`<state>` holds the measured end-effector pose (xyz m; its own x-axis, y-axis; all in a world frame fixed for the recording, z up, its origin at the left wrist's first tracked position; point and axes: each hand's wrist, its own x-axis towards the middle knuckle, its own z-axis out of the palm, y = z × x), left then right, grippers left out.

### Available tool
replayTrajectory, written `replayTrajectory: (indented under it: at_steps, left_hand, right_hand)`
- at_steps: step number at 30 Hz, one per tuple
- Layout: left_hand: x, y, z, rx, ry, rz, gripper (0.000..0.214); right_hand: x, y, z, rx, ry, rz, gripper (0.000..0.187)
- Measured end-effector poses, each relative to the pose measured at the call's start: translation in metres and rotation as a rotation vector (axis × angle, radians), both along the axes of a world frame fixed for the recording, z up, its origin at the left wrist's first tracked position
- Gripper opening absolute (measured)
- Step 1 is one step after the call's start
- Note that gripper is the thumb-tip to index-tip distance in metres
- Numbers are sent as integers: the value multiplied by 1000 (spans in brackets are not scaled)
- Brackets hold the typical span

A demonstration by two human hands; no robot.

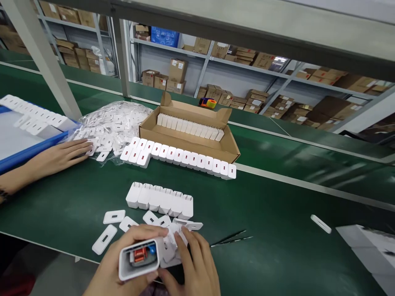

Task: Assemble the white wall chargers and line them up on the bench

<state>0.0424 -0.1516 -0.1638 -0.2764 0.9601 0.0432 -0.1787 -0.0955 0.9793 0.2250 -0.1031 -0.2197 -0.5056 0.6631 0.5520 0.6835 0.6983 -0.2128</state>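
Housing (142, 268) clasped by left hand (109, 269), covers (168, 250) are touched by right hand (197, 260), grip unclear; picking seems underway, clean separation needed

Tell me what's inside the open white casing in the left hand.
The open white casing holds an orange-red component and, to its right, a blue one. Whatever lies deeper is hidden behind them.

Illumination: bright, cool, fairly even, apparently overhead. Glare: pale streaks lie across the green worktop (327, 174); glints speckle the clear plastic bag (119, 110). Shadow: dark beneath the near edge, lower left; dim inside the open adapter housing (140, 259). Distortion: wide-angle, grey post (43, 57) leaning. Focus: shelf cartons (178, 70) soft.
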Motion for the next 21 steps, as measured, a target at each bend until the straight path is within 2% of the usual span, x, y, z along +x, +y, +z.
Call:
replayTrajectory:
  at_steps: [3,6,10,15,18,21]
  left_hand:
    - [-7,-5,6,-91,129,110,42]
    - [-12,-9,9,-134,181,127,45]
    - [-8,-8,6,-142,13,-28,47]
    - [6,-4,3,-254,29,-327,51]
    - [13,-2,1,-183,51,-376,41]
    - [17,-1,0,-109,61,-383,31]
  right_hand:
    - [-17,-1,-6,-29,-13,-71,26]
    - [-27,4,-5,-65,95,-73,19]
    - [-25,17,13,-118,371,-47,18]
    - [-15,9,55,-446,738,74,12]
    - [-14,-6,76,-543,881,146,15]
    - [-14,-15,84,-555,879,177,21]
